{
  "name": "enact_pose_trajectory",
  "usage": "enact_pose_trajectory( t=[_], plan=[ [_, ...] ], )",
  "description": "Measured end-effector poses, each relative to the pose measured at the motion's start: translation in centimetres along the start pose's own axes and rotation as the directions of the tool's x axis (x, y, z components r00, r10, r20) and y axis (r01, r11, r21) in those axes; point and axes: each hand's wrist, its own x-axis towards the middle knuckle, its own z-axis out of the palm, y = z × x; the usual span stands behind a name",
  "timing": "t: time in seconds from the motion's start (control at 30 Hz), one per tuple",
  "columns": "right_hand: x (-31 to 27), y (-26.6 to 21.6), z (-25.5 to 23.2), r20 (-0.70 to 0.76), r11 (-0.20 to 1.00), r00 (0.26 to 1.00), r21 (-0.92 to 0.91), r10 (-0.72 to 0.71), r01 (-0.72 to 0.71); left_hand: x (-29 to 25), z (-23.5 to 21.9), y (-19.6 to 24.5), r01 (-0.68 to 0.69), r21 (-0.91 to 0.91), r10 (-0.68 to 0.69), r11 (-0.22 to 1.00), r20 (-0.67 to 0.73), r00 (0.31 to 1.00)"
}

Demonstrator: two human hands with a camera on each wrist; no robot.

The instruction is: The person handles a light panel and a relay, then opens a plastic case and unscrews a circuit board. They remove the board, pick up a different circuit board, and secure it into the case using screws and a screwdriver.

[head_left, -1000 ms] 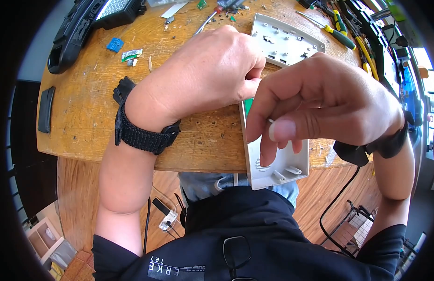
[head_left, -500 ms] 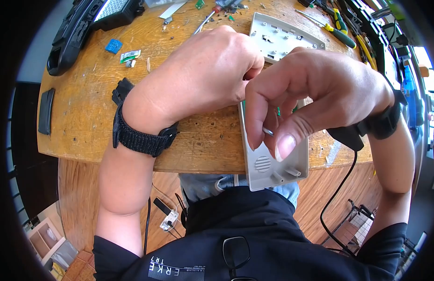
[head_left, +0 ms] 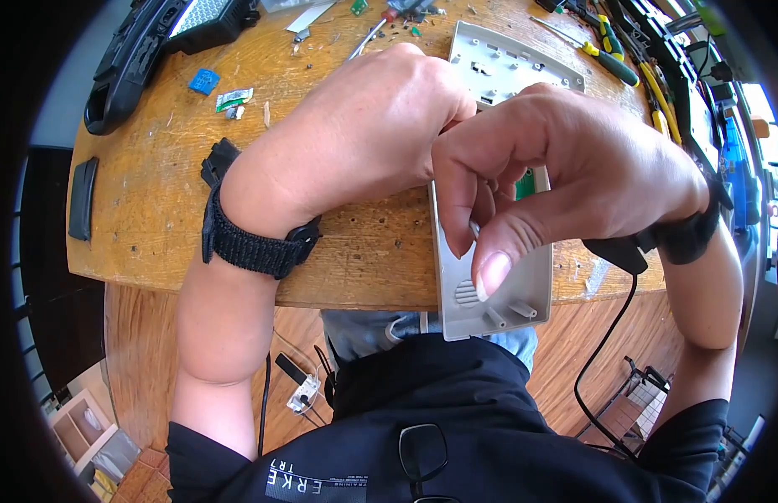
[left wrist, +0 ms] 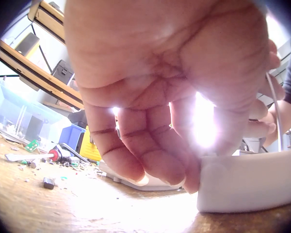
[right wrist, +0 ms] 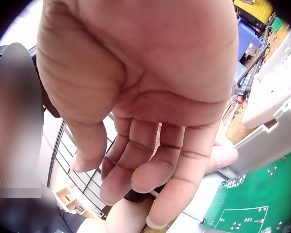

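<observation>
My left hand (head_left: 372, 117) grips the side wall of a light grey plastic case (head_left: 527, 281) at the table's front edge. Its fingers bend down beside the wall in the left wrist view. Above the case, my right hand (head_left: 565, 172) pinches a thin metal rod (left wrist: 274, 109) between thumb and index finger. The rod runs down steeply toward the inside of the case, and its lower end is hidden. A green circuit board (right wrist: 262, 194) lies in the case, largely covered by my hands in the head view.
Beyond my hands lies a second grey case half (head_left: 510, 60). A yellow-green screwdriver (head_left: 614, 67) and other tools line the right side. Toward the back are a red-handled screwdriver (head_left: 374, 35) and scattered scraps. A blue piece (head_left: 204, 81) sits left, near a black device (head_left: 145, 59).
My right hand has shifted slightly left, its thumb sliding down and toward me against the index finger at the rod. The left hand stays almost still at the case.
</observation>
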Motion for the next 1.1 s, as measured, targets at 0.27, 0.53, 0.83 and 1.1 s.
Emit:
enact_pose_trajectory(
  t=[0.27, 0.53, 0.83, 1.1],
  plan=[
    [-0.3, 0.2, 1.5, -0.162, 0.991, 0.983, -0.122, -0.080, 0.061, 0.1, 0.2, -0.1, 0.013, -0.033, -0.013, 0.999, 0.009, 1.000],
    [-0.7, 0.5, 3.9, -0.449, 0.969, 0.875, -0.233, -0.181, 0.081, 0.1, 0.0, 0.0, 0.063, -0.028, -0.062, 0.998, 0.031, 0.998],
    [-0.8, 0.3, 4.5, -0.496, 1.000, 0.868, -0.023, -0.013, 0.002, 0.0, 0.1, 0.0, 0.060, -0.014, -0.060, 0.998, 0.018, 0.998],
    [-3.2, -0.1, 4.9, -0.519, 0.970, 0.820, -0.143, -0.242, 0.196, 0.2, -0.2, 0.8, 0.091, -0.002, -0.091, 0.996, 0.018, 0.996]
  ],
)
